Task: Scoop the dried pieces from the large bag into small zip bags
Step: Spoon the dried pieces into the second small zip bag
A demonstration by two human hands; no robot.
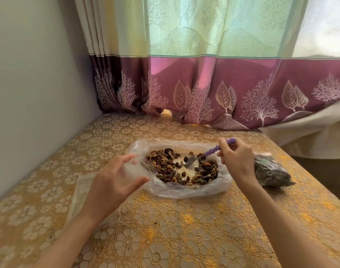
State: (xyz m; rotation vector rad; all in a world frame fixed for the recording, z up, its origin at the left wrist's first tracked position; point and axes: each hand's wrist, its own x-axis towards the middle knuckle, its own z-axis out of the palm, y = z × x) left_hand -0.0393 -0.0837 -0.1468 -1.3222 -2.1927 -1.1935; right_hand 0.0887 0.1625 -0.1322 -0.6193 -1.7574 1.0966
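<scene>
A large clear plastic bag (184, 191) lies open on the table, with brown dried pieces (165, 163) spread inside it. My right hand (236, 161) grips a spoon (209, 152) by its purple beaded handle; the metal bowl of the spoon rests among the pieces near the bag's middle. My left hand (115, 178) holds a small clear zip bag (140, 167) at the large bag's left edge, its mouth turned toward the pieces. The small bag looks empty.
A filled small bag (269, 172) of dark pieces lies to the right, behind my right wrist. More clear plastic (78, 198) lies under my left forearm. A wall bounds the table's left side, a curtain (204, 89) hangs at the back. The table (175, 238) has a floral gold cover.
</scene>
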